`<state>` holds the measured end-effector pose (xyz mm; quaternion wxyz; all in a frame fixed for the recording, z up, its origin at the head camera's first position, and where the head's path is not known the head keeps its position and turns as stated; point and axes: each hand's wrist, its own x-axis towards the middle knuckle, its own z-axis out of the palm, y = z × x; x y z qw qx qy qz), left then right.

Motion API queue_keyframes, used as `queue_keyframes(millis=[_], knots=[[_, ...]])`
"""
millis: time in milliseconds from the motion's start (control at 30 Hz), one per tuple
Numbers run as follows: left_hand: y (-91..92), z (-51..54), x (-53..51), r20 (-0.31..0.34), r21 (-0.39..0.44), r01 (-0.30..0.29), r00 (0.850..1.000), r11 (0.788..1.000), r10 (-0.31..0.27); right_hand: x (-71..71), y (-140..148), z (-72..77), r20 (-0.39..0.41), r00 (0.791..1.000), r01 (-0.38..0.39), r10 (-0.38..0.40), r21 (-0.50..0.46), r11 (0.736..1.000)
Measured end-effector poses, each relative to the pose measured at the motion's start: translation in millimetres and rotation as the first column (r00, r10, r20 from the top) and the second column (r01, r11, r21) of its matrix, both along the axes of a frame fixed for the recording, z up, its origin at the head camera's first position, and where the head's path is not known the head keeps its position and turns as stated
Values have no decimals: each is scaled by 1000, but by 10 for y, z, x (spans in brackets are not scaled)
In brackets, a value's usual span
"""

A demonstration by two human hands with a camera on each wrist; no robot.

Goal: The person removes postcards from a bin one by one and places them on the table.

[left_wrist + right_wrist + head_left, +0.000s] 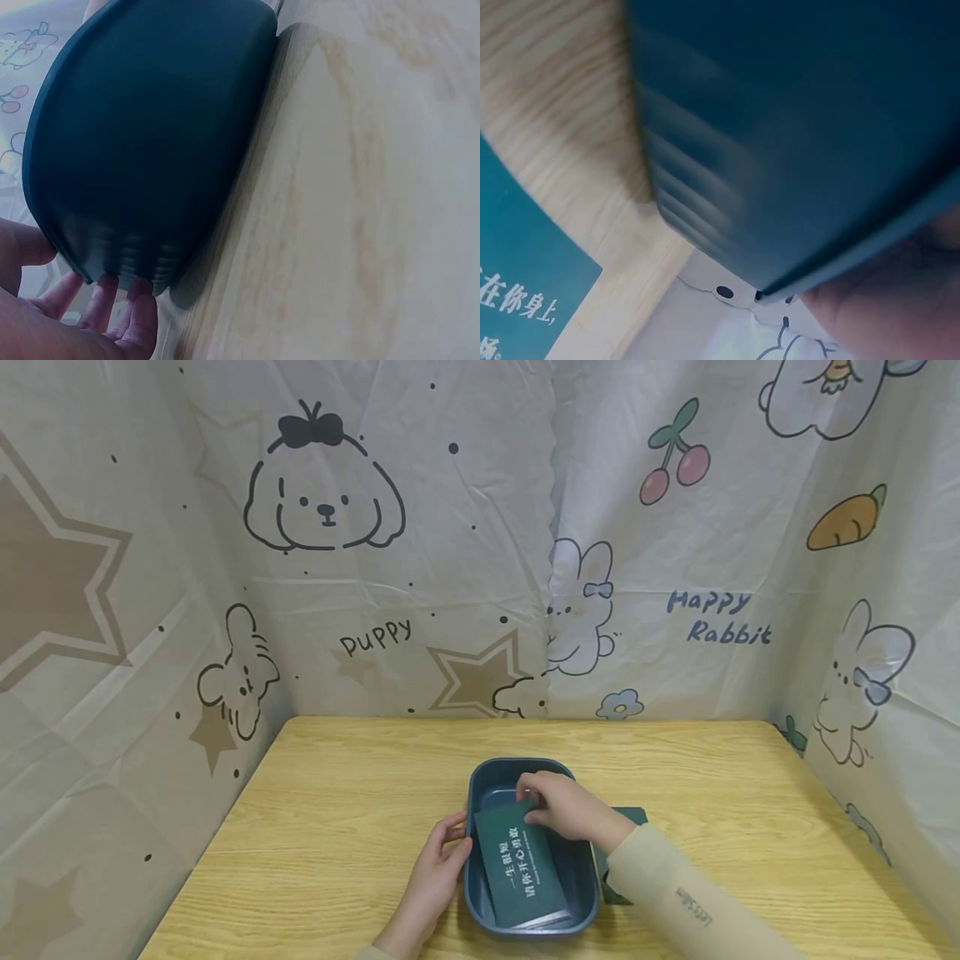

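Observation:
A dark blue plastic tub [495,768] stands on the table, with a green booklet [517,868] bearing white Chinese characters lying slanted inside it. My right hand [558,802] reaches over the tub's right side and pinches the booklet's top edge; its fingertips are partly hidden. In the right wrist view, the tub's wall [780,150] hides most of that hand. My left hand [438,860] holds the tub's left side. Its thumb is at the rim and its fingers lie against the ridged outer wall [142,165] in the left wrist view.
Right of the tub, another green item with white characters [525,255] lies on the wooden table [337,827], partly hidden by my right sleeve [675,885]. A patterned cloth [450,568] hangs around the table's back and sides.

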<state>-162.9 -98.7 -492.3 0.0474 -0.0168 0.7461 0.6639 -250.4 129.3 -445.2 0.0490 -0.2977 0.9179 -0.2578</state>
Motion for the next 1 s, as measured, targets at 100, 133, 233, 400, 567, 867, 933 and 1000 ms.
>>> queue_keyframes(millis=[100,133,233,400,567,867,933,1000], knots=[[0,5,0,5,-4,-1,1000,1000,1,-12,30,39,46,999,1,1,-58,998],[2,4,-2,5,-6,-2,1000,1000,2,-15,41,47,58,998,3,1,-73,997],[5,4,-8,10,-14,-2,1000,1000,2,-18,77,74,93,996,8,3,-121,993],[6,3,-9,5,-15,-2,1000,1000,2,-7,140,128,128,992,19,4,-179,984],[-1,0,2,-20,-1,8,1000,1000,-8,5,213,186,137,990,73,-45,-210,975],[-19,-3,10,-16,6,21,1000,1000,-21,26,446,341,152,967,240,-204,-280,929],[-14,-7,5,-20,8,19,1000,1000,-19,25,527,380,155,961,265,-227,-295,918],[-7,-11,0,-25,9,12,1000,1000,-12,21,617,417,152,957,284,-249,-299,911]])
